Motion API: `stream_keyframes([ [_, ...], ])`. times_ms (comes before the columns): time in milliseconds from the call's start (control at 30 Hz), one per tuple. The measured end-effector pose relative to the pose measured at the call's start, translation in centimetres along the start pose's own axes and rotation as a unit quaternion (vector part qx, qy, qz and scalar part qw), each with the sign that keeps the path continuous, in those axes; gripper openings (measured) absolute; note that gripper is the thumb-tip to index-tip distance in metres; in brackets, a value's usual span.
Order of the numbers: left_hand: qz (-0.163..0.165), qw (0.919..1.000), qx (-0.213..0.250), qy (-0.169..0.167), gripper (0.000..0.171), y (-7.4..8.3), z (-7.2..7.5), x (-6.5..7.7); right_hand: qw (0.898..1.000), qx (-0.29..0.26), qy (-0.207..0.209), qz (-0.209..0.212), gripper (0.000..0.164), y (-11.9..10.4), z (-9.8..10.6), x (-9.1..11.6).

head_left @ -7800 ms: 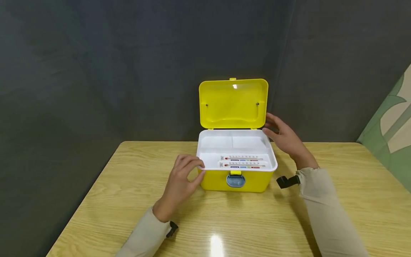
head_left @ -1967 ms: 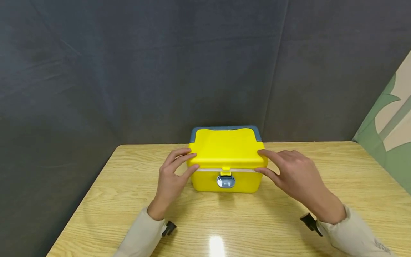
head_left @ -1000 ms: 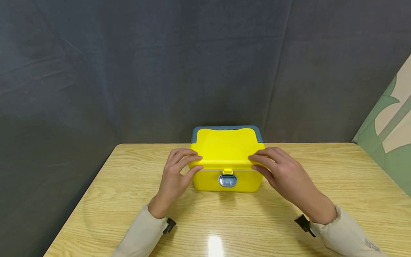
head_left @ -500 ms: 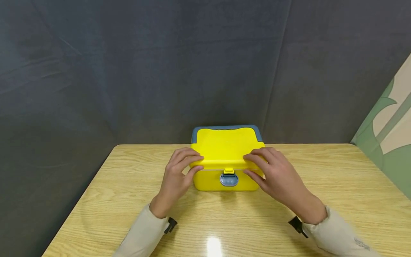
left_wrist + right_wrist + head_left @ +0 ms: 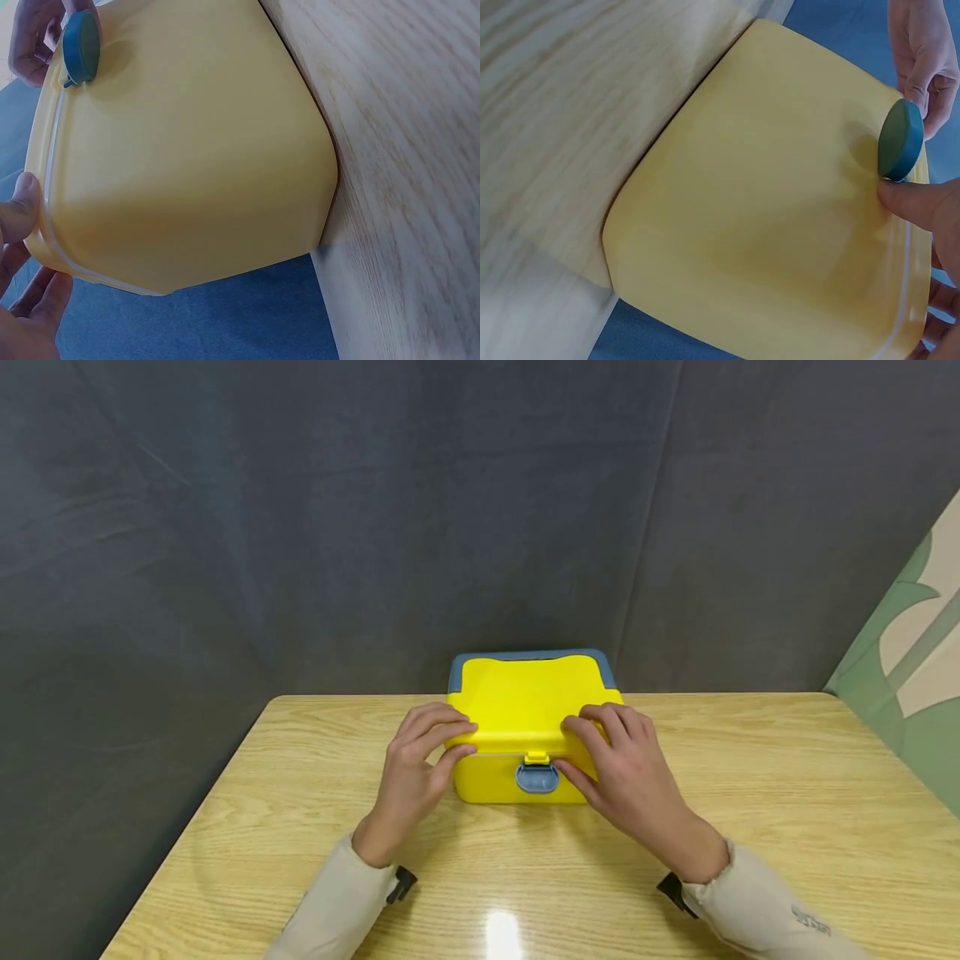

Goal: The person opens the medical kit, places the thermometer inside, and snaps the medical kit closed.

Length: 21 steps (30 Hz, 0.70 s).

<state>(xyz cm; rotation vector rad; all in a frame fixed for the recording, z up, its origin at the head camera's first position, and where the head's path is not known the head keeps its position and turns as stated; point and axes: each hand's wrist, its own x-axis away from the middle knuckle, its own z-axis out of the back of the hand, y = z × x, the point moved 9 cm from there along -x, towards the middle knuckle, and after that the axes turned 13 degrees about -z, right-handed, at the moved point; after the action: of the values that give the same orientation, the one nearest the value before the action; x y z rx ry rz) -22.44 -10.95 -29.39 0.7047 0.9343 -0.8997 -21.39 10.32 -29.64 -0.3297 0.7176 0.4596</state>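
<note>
A yellow storage box (image 5: 487,781) stands on the table with its lid (image 5: 528,693) down and a blue-grey handle folded along the lid's back. On its front, a blue-grey latch (image 5: 537,778) hangs from a yellow tab and sticks outward in both wrist views. My left hand (image 5: 412,768) grips the lid's front left corner, thumb on the front edge and fingers over the top. My right hand (image 5: 633,777) has bent fingertips on the lid's front right part. Its thumb (image 5: 911,201) touches the latch's side in the right wrist view. The box's contents are hidden.
The light wooden table (image 5: 285,827) reaches out on both sides of the box. A dark cloth (image 5: 450,510) hangs close behind the box. A green and beige leaf-patterned panel (image 5: 911,652) stands at the far right.
The raised lid has come down over the white tray and its thermometer cards. My right hand has come from the back right to the front, then slid left to the latch. The left hand stays nearby.
</note>
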Motion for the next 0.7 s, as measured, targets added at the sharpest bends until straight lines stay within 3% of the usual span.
stream_keyframes([
  [500,0.011,0.9999,0.001,0.001,0.024,-0.10,-0.05,0.15,1.000,0.001,0.006,-0.004,0.047,0.28,-0.17,0.01],
  [700,0.018,0.9998,0.002,-0.005,0.025,-0.16,-0.05,0.08,1.000,-0.005,0.018,0.001,0.057,0.30,0.04,-0.02],
])
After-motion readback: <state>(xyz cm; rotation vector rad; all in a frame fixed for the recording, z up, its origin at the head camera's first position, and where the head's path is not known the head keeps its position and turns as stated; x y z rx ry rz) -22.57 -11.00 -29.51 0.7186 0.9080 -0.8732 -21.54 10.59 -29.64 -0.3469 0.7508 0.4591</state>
